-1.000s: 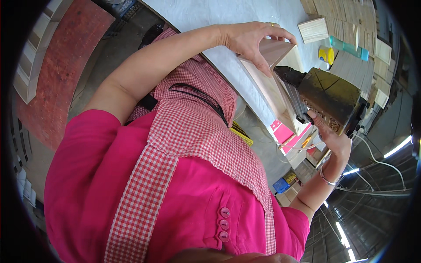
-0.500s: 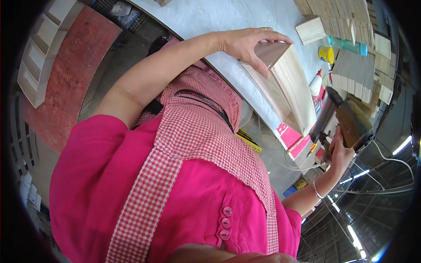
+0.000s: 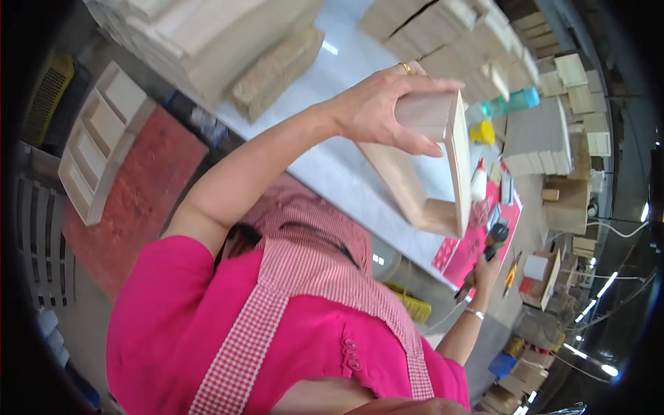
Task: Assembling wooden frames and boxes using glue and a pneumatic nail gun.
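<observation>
A rectangular pale wooden frame [image 3: 394,181] is tilted up above the light-topped workbench [image 3: 315,171]. My left hand [image 3: 377,107] grips its near upper end, thumb on one side and fingers over the other. Its far end reaches toward the bench's right end. My right hand [image 3: 484,273] is wrapped around the handle of a dark nail gun [image 3: 495,237], lowered over the pink sheet [image 3: 477,242] there. The tool is partly blurred, and it is apart from the frame.
Behind the frame stand a white glue bottle [image 3: 478,183], a yellow container [image 3: 482,133], a teal bottle [image 3: 515,102] and stacked boards [image 3: 539,142]. More wood is piled at the back left beside a wooden block [image 3: 277,75]. A compartmented wooden tray [image 3: 90,164] rests on a red surface [image 3: 149,207].
My right hand has lowered the nail gun, away from the frame toward the pink sheet. The frame has been turned and tipped up in my left hand. The view has shifted too.
</observation>
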`<state>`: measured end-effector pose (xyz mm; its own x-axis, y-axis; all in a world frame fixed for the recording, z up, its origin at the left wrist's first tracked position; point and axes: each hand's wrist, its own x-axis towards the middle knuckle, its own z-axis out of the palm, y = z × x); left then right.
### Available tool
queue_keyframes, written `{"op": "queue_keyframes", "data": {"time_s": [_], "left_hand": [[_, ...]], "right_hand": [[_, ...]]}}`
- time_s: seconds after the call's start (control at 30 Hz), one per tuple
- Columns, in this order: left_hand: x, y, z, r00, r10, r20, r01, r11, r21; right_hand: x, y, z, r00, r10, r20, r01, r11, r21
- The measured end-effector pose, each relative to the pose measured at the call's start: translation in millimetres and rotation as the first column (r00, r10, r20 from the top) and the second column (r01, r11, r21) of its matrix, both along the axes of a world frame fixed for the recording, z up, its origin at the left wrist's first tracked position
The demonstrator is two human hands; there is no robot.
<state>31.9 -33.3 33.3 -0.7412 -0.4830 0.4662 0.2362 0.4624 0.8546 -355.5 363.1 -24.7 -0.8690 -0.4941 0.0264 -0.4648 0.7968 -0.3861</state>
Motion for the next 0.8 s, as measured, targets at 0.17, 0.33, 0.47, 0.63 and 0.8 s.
{"op": "queue_keyframes", "data": {"time_s": [0.17,0.33,0.47,0.63,0.8], "left_hand": [[2.9,-0.9,90.8,0.986,0.168,-0.010,-0.158,0.904,-0.398],[-15.9,11.3,128.7,0.964,0.250,0.093,-0.133,0.752,-0.645],[-20.2,13.1,134.6,0.937,0.275,0.214,-0.046,0.707,-0.706],[-36.8,4.7,134.8,0.959,0.185,0.213,0.056,0.615,-0.786],[-36.7,4.3,146.4,0.920,0.131,0.368,0.121,0.799,-0.589]], "right_hand": [[22.3,-34.9,-46.1,0.972,0.019,-0.233,0.007,0.994,0.110],[51.6,-57.9,-63.3,0.974,-0.031,-0.223,0.062,0.989,0.134],[67.9,-66.3,-61.2,0.976,-0.018,-0.219,0.044,0.993,0.110],[30.5,-15.5,-60.5,0.994,-0.086,-0.071,0.053,0.923,-0.381],[-23.9,78.6,-101.7,0.833,-0.373,-0.409,0.476,0.860,0.185]]}}
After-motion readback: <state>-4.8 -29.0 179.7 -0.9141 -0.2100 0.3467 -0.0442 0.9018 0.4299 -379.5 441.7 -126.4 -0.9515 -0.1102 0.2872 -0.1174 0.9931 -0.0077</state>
